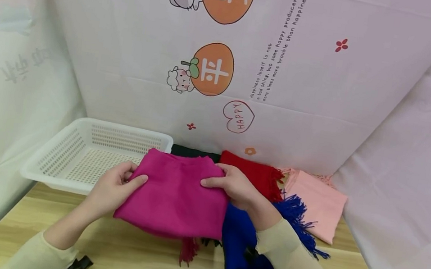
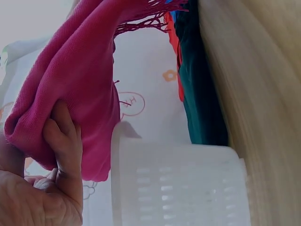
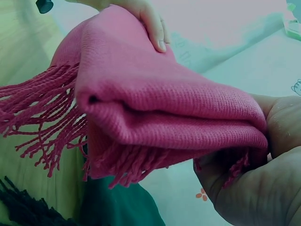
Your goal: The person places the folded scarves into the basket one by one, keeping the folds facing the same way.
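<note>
A folded magenta scarf [image 1: 178, 198] is held up above the table between both hands. My left hand [image 1: 113, 187] grips its left edge, thumb on the near face and fingers curled behind. On the other side my right hand [image 1: 235, 186] pinches the upper right edge in the same way. The right wrist view shows the scarf's stacked layers [image 3: 188, 125] and twisted fringe [image 3: 42, 103] hanging from one end. In the left wrist view, the left fingers [image 2: 63, 136] press into the scarf's underside.
A white perforated basket [image 1: 48, 162] stands at the back left. Along the back lie folded scarves: dark green [image 1: 194, 152], red [image 1: 249, 171] and pink [image 1: 322, 203]. A blue fringed scarf [image 1: 240, 242] lies nearer, partly under the right arm. White printed cloth [image 1: 306, 96] walls the wooden table [image 1: 133, 260].
</note>
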A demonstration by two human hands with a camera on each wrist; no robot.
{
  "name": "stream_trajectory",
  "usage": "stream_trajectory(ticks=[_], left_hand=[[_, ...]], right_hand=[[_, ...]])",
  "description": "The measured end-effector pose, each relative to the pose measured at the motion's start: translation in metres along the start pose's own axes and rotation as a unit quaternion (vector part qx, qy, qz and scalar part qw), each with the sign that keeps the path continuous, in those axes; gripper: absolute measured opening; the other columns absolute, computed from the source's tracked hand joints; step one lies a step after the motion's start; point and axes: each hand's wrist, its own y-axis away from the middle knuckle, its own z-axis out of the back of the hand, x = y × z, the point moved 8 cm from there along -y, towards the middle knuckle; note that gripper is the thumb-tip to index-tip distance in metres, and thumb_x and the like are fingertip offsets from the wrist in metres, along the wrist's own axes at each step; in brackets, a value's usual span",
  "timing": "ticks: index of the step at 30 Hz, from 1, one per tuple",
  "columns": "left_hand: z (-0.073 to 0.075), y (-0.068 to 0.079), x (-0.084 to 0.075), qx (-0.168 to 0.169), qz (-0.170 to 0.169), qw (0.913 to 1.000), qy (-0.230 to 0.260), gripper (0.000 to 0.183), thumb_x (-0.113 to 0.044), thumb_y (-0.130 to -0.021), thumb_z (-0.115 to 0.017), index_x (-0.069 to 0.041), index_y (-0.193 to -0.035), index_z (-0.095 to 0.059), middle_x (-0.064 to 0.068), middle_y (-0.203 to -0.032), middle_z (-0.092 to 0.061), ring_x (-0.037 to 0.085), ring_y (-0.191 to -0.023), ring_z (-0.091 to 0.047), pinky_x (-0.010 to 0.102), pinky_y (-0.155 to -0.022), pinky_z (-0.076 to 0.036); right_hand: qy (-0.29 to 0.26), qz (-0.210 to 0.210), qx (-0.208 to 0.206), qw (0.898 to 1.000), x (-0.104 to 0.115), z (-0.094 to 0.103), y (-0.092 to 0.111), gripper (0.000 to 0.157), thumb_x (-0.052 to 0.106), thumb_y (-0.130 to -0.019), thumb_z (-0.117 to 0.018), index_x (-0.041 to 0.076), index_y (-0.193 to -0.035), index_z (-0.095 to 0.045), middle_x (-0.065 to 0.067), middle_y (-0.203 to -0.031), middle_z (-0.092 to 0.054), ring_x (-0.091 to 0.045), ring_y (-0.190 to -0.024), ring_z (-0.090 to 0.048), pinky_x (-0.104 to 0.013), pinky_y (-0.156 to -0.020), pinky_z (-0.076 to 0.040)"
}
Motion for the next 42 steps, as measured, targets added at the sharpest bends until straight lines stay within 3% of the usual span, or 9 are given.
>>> stream_trajectory(ticks=[23, 31, 42], left_hand=[[0.039, -0.024, 0.023, 0.011, 0.038, 0.9988, 0.03, 0.034, -0.029, -0.11, -0.073, 0.003, -0.122, -0.066, 0.008, -0.08, -0.071, 0.023, -0.062, -0.07, 0.035, -0.059, -0.06], [0.048, -0.032, 0.03, 0.022, 0.049, 0.9959, 0.073, 0.032, -0.024, -0.111, -0.072, 0.006, -0.116, -0.063, 0.008, -0.078, -0.073, 0.023, -0.06, -0.072, 0.035, -0.058, -0.061], [0.064, -0.039, 0.037, 0.024, 0.046, 0.9963, 0.069, 0.032, -0.023, -0.112, -0.07, 0.008, -0.115, -0.062, 0.002, -0.076, -0.074, 0.02, -0.058, -0.07, 0.033, -0.056, -0.06]], right_hand=[[-0.007, -0.024, -0.002, 1.0, 0.025, -0.016, -0.043, 0.038, 0.022, -0.097, -0.086, 0.004, -0.127, -0.072, -0.016, -0.115, -0.079, -0.03, -0.093, -0.082, -0.043, -0.083, -0.068], [-0.002, -0.028, -0.004, 1.0, 0.033, -0.022, -0.054, 0.042, 0.024, -0.096, -0.088, 0.004, -0.13, -0.072, -0.015, -0.117, -0.078, -0.029, -0.095, -0.081, -0.042, -0.084, -0.068], [0.002, -0.034, -0.01, 0.999, 0.038, -0.032, -0.073, 0.044, 0.023, -0.096, -0.088, 0.004, -0.132, -0.071, -0.015, -0.119, -0.078, -0.028, -0.097, -0.081, -0.04, -0.085, -0.067]])
